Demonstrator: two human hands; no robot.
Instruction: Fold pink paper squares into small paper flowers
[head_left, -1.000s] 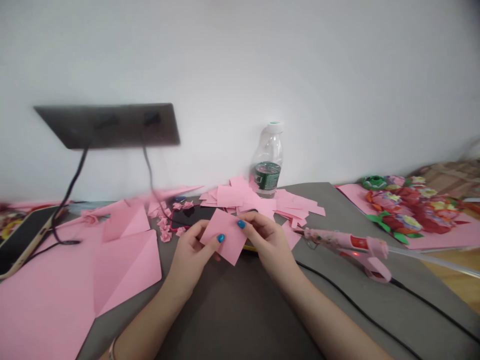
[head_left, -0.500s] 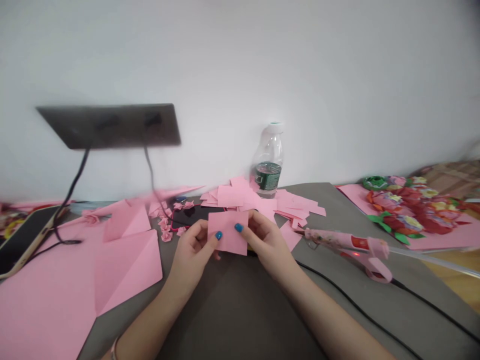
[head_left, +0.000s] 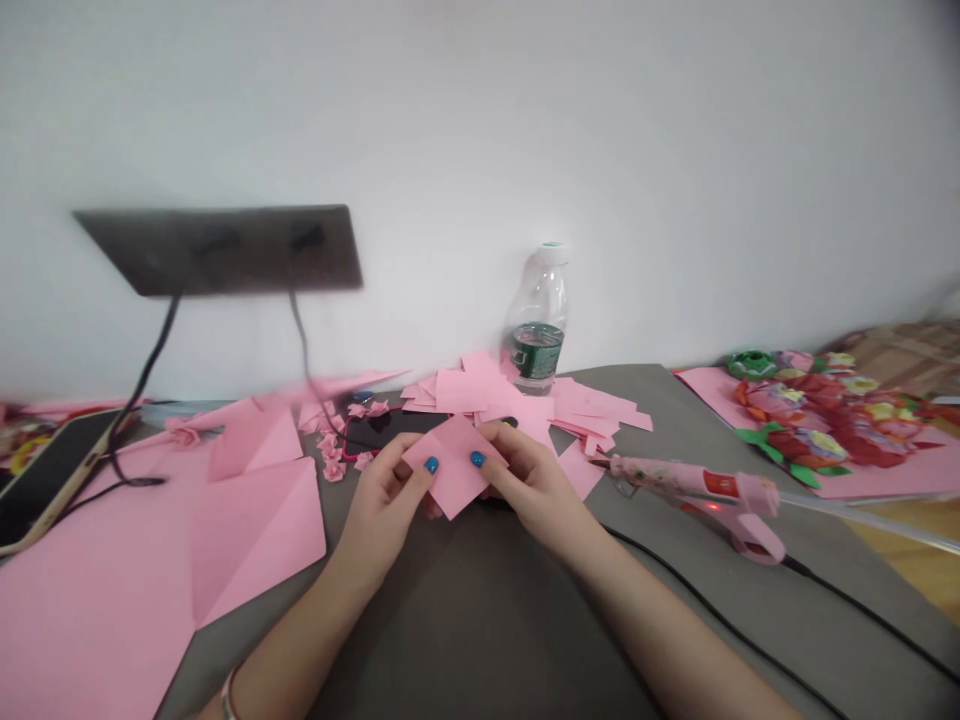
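Observation:
A small square of pink paper (head_left: pixel 454 470) is held up over the grey table, turned so that one corner points down. My left hand (head_left: pixel 390 492) pinches its left corner, thumb on the near face. On the opposite corner, my right hand (head_left: pixel 527 480) has the same kind of pinch. The fingers behind the paper are mostly hidden. Just past the hands, a dark phone (head_left: pixel 386 432) lies on the table, and a pile of cut pink paper pieces (head_left: pixel 581 405) spreads behind it. Small folded pink paper shapes (head_left: pixel 330 455) sit left of the phone.
A pink hot glue gun (head_left: pixel 697 485) lies at right, its cord trailing forward. A plastic bottle (head_left: pixel 537 335) stands against the wall. Colourful paper flowers (head_left: pixel 817 410) rest at far right. Large pink sheets (head_left: pixel 97 580) and another phone (head_left: pixel 56 475) are at left, below a wall socket plate (head_left: pixel 247 255).
The pink paper square has been rotated from lying straight to standing on a corner. Both hands have shifted their hold to its side corners. Everything else has stayed put.

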